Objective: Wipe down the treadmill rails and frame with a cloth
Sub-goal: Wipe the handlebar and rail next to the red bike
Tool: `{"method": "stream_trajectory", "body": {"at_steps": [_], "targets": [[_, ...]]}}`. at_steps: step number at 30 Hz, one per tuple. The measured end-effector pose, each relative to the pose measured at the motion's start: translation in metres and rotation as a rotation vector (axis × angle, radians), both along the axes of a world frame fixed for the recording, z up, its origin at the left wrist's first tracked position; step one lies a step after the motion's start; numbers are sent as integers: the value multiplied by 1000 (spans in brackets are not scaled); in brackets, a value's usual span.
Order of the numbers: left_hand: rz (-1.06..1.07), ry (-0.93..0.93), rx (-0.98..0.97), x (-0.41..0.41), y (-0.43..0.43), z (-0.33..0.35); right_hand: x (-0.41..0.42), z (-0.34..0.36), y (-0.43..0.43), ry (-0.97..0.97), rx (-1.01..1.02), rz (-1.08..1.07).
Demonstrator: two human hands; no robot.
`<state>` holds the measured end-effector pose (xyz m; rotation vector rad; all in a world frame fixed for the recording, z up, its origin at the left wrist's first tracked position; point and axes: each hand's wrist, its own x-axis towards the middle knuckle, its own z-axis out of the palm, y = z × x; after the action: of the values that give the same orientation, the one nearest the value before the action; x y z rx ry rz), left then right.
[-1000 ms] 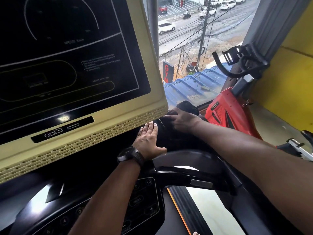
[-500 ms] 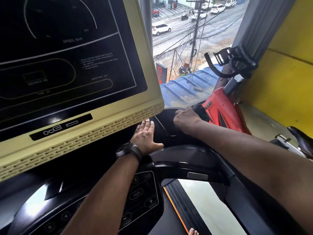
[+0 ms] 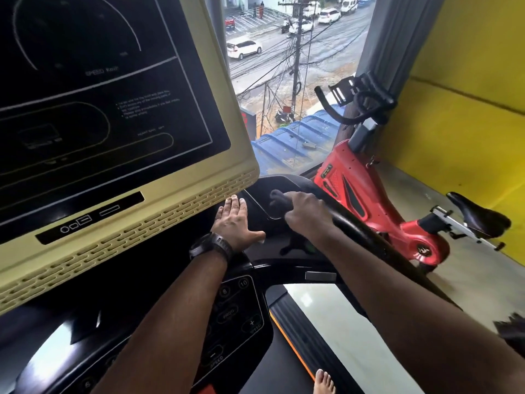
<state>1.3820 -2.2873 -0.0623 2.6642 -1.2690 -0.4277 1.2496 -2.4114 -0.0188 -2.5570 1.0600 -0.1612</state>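
**A:** Where is the cloth?

**B:** The cloth (image 3: 276, 201) is dark. It is bunched up in the right hand (image 3: 306, 213), on the black frame (image 3: 287, 180) just past the corner of the screen (image 3: 99, 95).

**A:** Is that hand holding it tight?

**B:** Yes. The fingers curl round the cloth and press it down on the frame.

**A:** And the left hand?

**B:** The left hand (image 3: 233, 223) lies flat on the frame beside the screen. Its fingers are straight, and it holds nothing.

**A:** How much is done?

**B:** I cannot tell which parts are clean. The black parts all look shiny. I think the wiping is up at the top front corner now.

**A:** What is left?

**B:** My guess is a lot. The cloth is not on the rail (image 3: 363, 237) that runs down beside the right arm. It is well away from the handle (image 3: 284, 270) below the hands, and from the side strip (image 3: 292, 331) low down too.
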Motion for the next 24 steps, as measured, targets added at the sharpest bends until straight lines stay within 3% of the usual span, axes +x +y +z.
{"method": "stream_trajectory", "body": {"at_steps": [3, 9, 16, 24], "targets": [[0, 3, 2, 2, -1, -1, 8, -12, 18, -206, 159, 55], [8, 49, -44, 3, 4, -2, 44, -31, 18, 63, -63, 204], [23, 39, -51, 5, 2, -7, 84, -20, 6, 29, 102, 174], [9, 38, -66, 5, 4, -8, 46, -17, -15, 247, 52, 378]]}}
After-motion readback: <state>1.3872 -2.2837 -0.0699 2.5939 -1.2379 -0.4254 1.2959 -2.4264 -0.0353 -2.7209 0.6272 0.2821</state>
